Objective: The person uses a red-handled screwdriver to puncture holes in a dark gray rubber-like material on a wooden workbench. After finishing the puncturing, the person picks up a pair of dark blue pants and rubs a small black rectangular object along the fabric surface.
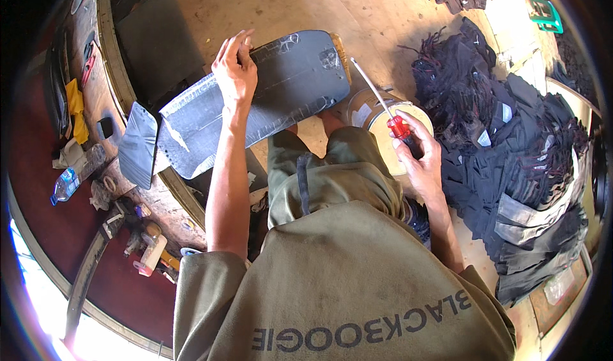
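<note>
While the person sits low on a bare sandy-brown floor (377, 16), the left hand (235, 67) presses flat, fingers together, on the far edge of a dark rubber sheet (255, 99) lying across the knees, centre-left. Right hand (418, 160) is closed round a red-handled screwdriver (389, 115), shaft pointing far-left, over a round tin (370, 108) just right of the sheet. Black cut rubber pieces (511, 150) pile up right; a plastic bottle (73, 179) and clutter lie left beside a curved rim (118, 73).
</note>
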Demonstrator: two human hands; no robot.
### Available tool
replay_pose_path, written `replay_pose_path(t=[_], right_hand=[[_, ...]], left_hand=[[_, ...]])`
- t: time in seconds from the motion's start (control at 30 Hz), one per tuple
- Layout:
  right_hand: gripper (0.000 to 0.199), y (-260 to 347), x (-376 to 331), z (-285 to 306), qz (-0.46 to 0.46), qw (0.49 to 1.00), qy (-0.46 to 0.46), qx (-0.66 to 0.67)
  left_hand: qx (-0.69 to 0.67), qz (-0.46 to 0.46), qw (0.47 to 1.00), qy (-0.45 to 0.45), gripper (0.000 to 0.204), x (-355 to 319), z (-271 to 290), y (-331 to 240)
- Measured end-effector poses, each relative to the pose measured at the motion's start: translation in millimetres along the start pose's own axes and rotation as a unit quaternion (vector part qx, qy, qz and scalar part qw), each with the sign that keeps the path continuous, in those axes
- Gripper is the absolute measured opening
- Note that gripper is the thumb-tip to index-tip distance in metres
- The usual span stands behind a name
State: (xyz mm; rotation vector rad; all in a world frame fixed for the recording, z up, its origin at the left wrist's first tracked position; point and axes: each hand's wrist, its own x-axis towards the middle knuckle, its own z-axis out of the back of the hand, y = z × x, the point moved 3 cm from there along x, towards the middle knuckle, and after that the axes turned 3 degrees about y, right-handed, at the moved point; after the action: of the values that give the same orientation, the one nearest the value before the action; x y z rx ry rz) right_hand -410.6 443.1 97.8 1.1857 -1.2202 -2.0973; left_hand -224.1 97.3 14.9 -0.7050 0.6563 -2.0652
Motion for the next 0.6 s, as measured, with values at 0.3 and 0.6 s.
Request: replay_pose_path(t=[0.3, 0.6], right_hand=[[0.048, 37.3, -5.9, -6.6, 0.064, 0.989, 0.008, -0.134], [0.043, 55.1, -0.9, -7.2, 0.12, 0.969, -0.009, -0.214]], left_hand=[[-0.038, 0.02, 0.999, -0.012, 0.022, 0.2, 1.7, 7.6], [-0.043, 0.007, 0.985, -0.166, 0.024, -15.9, 24.5, 21.9]])
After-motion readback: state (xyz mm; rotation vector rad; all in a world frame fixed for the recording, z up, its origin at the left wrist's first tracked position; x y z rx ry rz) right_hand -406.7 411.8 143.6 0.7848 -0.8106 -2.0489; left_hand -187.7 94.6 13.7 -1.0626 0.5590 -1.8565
